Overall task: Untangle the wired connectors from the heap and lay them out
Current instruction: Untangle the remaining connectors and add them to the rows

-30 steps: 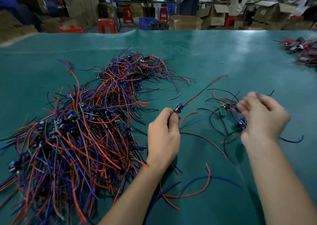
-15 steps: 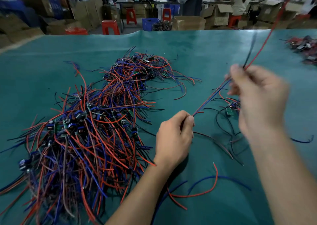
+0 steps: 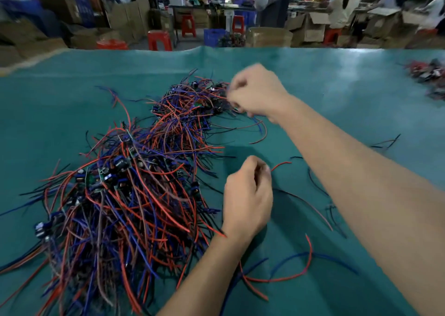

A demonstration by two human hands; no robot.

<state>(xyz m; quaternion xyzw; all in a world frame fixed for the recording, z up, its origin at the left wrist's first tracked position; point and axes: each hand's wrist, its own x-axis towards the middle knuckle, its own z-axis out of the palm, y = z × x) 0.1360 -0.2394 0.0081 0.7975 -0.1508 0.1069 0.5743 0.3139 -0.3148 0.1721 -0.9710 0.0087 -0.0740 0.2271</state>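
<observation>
Heap [image 3: 125, 190] of red, blue and black wires sprawls across the left of the green table [image 3: 337, 79]; a few loose wires [image 3: 289, 274] lie to its right. Right hand [image 3: 255, 91] is at the heap's far end, fingers curled into the strands, but it's blurred, so I can't tell what it has. Left hand [image 3: 248, 195] sits just right of the heap, fingers curled; can't tell if it holds anything. Risk: pulling from the far end drags neighbours along and tightens knots. The small boards [image 3: 106, 173] look snag-prone.

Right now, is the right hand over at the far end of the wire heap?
Yes, the right hand reaches the heap's far end.
</observation>
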